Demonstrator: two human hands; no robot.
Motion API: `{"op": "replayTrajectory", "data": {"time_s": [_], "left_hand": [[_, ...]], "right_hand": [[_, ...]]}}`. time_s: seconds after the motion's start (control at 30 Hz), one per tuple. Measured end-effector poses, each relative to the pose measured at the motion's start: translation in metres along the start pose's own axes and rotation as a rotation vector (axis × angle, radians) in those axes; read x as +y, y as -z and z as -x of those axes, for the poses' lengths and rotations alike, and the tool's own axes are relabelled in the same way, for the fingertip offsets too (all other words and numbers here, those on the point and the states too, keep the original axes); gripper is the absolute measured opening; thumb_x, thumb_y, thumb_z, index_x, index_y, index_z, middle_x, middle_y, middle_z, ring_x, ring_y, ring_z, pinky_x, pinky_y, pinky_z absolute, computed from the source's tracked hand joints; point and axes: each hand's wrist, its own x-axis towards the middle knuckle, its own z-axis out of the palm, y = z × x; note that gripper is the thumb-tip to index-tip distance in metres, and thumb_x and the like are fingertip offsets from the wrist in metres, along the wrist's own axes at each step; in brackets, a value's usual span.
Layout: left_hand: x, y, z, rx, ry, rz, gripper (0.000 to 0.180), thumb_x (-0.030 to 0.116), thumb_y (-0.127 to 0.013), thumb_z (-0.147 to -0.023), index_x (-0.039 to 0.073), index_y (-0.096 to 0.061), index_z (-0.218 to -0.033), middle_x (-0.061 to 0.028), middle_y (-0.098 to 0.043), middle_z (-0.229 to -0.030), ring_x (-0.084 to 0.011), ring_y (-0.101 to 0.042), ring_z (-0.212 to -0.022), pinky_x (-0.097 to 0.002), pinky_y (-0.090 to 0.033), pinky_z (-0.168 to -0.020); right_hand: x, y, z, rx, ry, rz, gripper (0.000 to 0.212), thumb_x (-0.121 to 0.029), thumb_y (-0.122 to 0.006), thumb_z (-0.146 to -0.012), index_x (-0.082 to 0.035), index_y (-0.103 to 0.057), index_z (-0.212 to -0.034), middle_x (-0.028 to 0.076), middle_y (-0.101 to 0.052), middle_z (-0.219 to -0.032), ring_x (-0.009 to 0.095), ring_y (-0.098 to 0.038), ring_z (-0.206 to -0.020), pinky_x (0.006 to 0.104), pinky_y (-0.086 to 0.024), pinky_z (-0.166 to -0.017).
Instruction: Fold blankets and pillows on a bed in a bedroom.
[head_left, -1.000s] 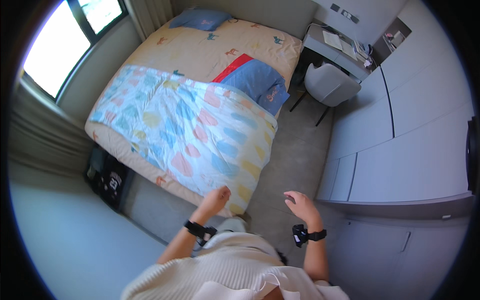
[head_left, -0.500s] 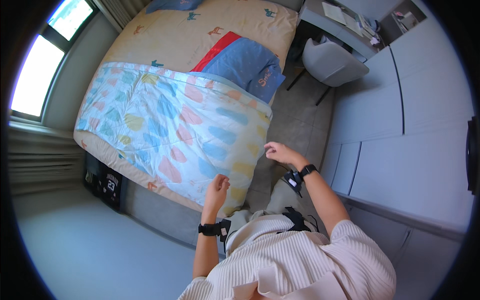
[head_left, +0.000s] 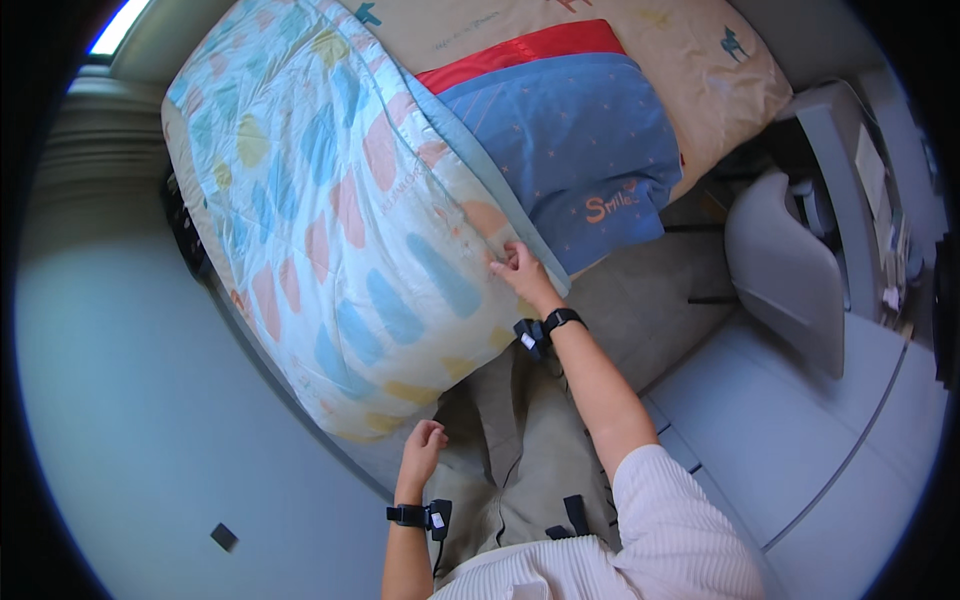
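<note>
In the head view, a big puffy quilt (head_left: 290,190) lies on the bed (head_left: 690,70). It is white with blue, pink and yellow blobs. It covers the left part of the bed, and its near end hangs close to the person's legs. The two hands are well apart. The right hand (head_left: 527,277) is over the quilt, close to its pale blue edge. Its fingers are bent, but I can't tell if they are pinching the cloth. The left hand (head_left: 422,455) is lower down, just beside the quilt's bottom corner and in front of the grey-green trousers (head_left: 485,430). Its fingers are curled in, and I can't tell how tightly. Each wrist wears a black strap with a little black box.

A blue pillow (head_left: 570,150) with a red end lies just past the quilt's blue edge, and part of it looks tucked under. It has orange letters on it. The sheet under it is peach with small animals. To the right stand a grey chair (head_left: 785,275) and a grey bench (head_left: 828,150) with papers on it. A grey curtain (head_left: 115,150) hangs at the upper left.
</note>
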Motion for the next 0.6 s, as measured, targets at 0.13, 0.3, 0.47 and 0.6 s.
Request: {"op": "replayTrajectory", "data": {"time_s": [0.13,0.3,0.47,0.6], "left_hand": [[-0.005,-0.039,-0.021,0.048,-0.004,0.175,0.016,0.012,-0.048,-0.092,0.003,-0.049,-0.105,-0.0054,-0.059,-0.084,-0.0124,-0.057,-0.074,-0.0263,-0.046,-0.069],[-0.059,-0.030,-0.026,0.282,0.063,0.289,0.019,0.011,-0.046,-0.092,0.005,-0.047,-0.111,-0.0067,-0.060,-0.085,-0.0124,-0.058,-0.071,-0.0246,-0.046,-0.063],[-0.119,-0.001,-0.011,0.415,0.200,0.327,0.021,0.008,-0.045,-0.091,0.003,-0.046,-0.111,-0.0078,-0.059,-0.081,-0.0127,-0.057,-0.066,-0.0246,-0.047,-0.058],[-0.164,0.043,-0.008,0.624,0.250,0.395,0.034,0.008,-0.048,-0.088,0.004,-0.038,-0.120,-0.0109,-0.057,-0.093,-0.0146,-0.058,-0.071,-0.0266,-0.047,-0.054]], "right_hand": [[0.013,0.001,-0.013,0.178,0.179,0.076,0.061,-0.034,-0.072,-0.073,-0.004,-0.048,-0.121,0.018,-0.056,-0.109,0.033,-0.052,-0.104,0.0401,-0.043,-0.089],[-0.003,0.009,-0.028,-0.187,-0.057,-0.139,0.041,-0.033,-0.064,-0.081,0.003,-0.060,-0.101,0.019,-0.065,-0.089,0.031,-0.062,-0.087,0.0378,-0.047,-0.076],[-0.009,0.072,-0.008,0.094,0.101,-0.129,0.034,-0.028,-0.058,-0.089,0.003,-0.059,-0.078,0.007,-0.057,-0.063,0.011,-0.053,-0.063,0.0311,-0.045,-0.059],[-0.018,0.100,0.000,0.167,0.110,-0.323,0.027,-0.023,-0.059,-0.089,0.004,-0.063,-0.090,0.005,-0.064,-0.076,0.007,-0.054,-0.069,0.0247,-0.045,-0.062]]}}
